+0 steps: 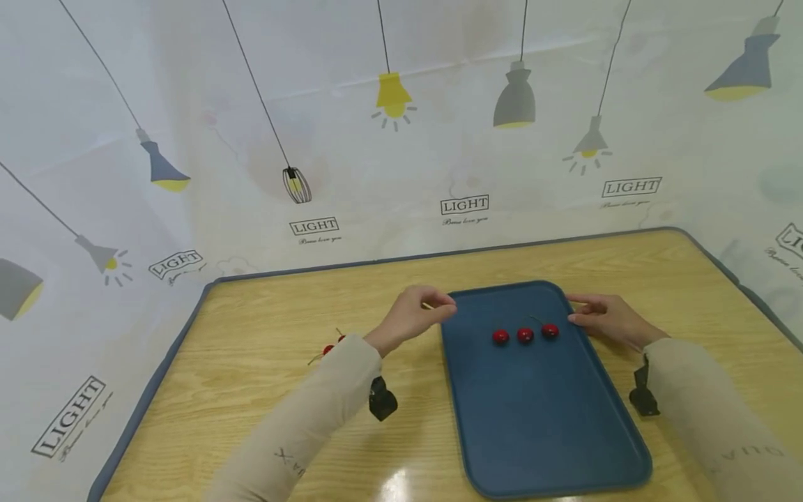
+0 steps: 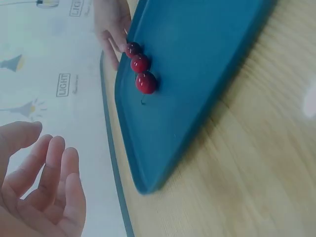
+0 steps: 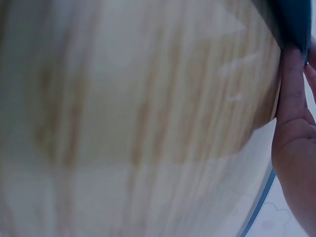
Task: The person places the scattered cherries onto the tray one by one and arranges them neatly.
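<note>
A blue rectangular tray (image 1: 533, 418) lies on the table and bears three red cherries in a short row; the middle cherry (image 1: 525, 335) sits between a left one (image 1: 500, 337) and a right one (image 1: 549, 330). My left hand (image 1: 410, 317) hovers by the tray's far left corner, thumb and fingers loosely bent with nothing between them, as the left wrist view also shows. At the tray's right rim, my right hand (image 1: 611, 321) touches the edge with extended fingers and thumb. Two more cherries (image 1: 328, 349) lie on the table, partly hidden by the left sleeve.
The wood-grain table (image 1: 263, 314) has a dark blue edge strip. Behind and beside it rises a pale sheet (image 1: 351, 160) printed with lamps. A black strap piece (image 1: 381, 399) hangs at the left wrist, another (image 1: 643, 397) at the right.
</note>
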`<state>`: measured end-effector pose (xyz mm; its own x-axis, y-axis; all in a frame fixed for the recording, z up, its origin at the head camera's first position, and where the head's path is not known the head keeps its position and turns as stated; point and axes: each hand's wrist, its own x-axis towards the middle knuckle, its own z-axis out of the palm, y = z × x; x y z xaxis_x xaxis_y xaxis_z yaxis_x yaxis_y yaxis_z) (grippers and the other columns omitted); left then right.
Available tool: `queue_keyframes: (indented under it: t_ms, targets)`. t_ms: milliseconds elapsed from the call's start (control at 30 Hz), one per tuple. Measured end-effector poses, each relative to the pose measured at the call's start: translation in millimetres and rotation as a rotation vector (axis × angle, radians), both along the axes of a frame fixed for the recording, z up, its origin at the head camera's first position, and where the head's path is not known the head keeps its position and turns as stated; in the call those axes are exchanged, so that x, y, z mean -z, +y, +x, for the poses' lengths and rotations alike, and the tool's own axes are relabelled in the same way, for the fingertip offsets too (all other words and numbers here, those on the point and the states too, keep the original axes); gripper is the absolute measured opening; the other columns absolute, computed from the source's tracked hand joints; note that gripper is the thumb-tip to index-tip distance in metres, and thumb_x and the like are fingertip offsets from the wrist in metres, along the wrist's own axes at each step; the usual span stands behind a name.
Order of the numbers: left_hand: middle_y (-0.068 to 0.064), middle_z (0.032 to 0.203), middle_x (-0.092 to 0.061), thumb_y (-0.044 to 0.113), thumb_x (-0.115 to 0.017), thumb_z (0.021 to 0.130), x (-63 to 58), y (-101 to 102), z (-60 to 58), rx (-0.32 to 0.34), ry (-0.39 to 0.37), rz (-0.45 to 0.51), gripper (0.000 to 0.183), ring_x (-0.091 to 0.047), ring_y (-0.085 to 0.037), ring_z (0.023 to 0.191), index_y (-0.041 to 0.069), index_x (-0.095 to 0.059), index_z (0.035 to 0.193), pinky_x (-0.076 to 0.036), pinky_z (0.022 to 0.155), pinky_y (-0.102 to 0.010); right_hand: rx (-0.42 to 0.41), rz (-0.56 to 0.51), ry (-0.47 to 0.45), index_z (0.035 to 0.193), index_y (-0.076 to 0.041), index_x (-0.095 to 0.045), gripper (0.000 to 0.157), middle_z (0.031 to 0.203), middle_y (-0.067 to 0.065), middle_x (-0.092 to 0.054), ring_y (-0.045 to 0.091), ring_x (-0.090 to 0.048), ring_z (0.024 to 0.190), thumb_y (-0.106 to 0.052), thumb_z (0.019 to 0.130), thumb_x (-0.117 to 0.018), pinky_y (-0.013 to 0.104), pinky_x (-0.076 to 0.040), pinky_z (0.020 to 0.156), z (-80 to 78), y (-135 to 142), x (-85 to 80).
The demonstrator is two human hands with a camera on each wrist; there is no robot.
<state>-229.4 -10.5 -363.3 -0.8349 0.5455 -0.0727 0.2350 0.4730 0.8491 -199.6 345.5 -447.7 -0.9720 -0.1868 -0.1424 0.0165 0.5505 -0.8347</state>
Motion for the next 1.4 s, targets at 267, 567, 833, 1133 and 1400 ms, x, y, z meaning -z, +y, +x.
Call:
queue_keyframes:
  t_ms: [267,567,833,1133,1400]
  targets:
    - [-0.001,0.093,-0.062,0.023,-0.058,0.086,-3.2,-45,10.9,-0.097,0.01,-0.015,0.017,-0.057,-0.013,0.074,0.013,-0.064,0.099,-0.047,0.067,-0.03,-0.011,0.018,0.015,0.134,0.003,-0.034,0.059,0.109,0.023,-0.053,0.015,-0.052,0.092,-0.027,0.088,-0.056,0.029,-0.047,0.075,1.7,-2,-3.3]
    - [-0.002,0.09,-0.061,0.016,-0.061,0.084,10.2,-87,25.7,-0.199,0.017,-0.072,0.016,-0.058,-0.02,0.077,0.006,-0.065,0.096,-0.048,0.067,-0.03,-0.001,-0.011,-0.011,0.135,0.001,-0.033,0.059,0.108,0.021,-0.051,0.011,-0.051,0.089,-0.026,0.087,-0.056,0.025,-0.047,0.073,0.1,-1,-5.3]
    - [-0.001,0.08,-0.06,0.008,-0.063,0.081,42.1,-115,31.3,-0.282,0.097,-0.182,0.011,-0.055,-0.014,0.071,0.002,-0.064,0.091,-0.046,0.062,-0.027,0.005,-0.03,-0.024,0.135,0.001,-0.033,0.06,0.108,0.021,-0.051,0.009,-0.053,0.088,-0.025,0.087,-0.057,0.024,-0.047,0.074,0.0,0,-2.4]
    - [-0.002,0.078,-0.061,0.005,-0.065,0.079,58.2,-129,31.5,-0.343,0.16,-0.289,0.008,-0.056,-0.013,0.069,0.003,-0.064,0.087,-0.047,0.062,-0.027,0.008,-0.011,-0.017,0.135,0.0,-0.033,0.06,0.111,0.022,-0.05,0.013,-0.051,0.092,-0.027,0.087,-0.057,0.025,-0.047,0.075,-0.4,0,-1.0]
    - [0.002,0.071,-0.058,0.005,-0.068,0.076,60.4,-131,29.9,-0.282,0.195,-0.368,0.004,-0.052,-0.009,0.064,0.007,-0.065,0.078,-0.044,0.058,-0.025,0.002,0.003,-0.009,0.135,0.001,-0.033,0.059,0.113,0.024,-0.05,0.018,-0.051,0.096,-0.027,0.087,-0.057,0.027,-0.046,0.076,0.0,-1,-1.2]
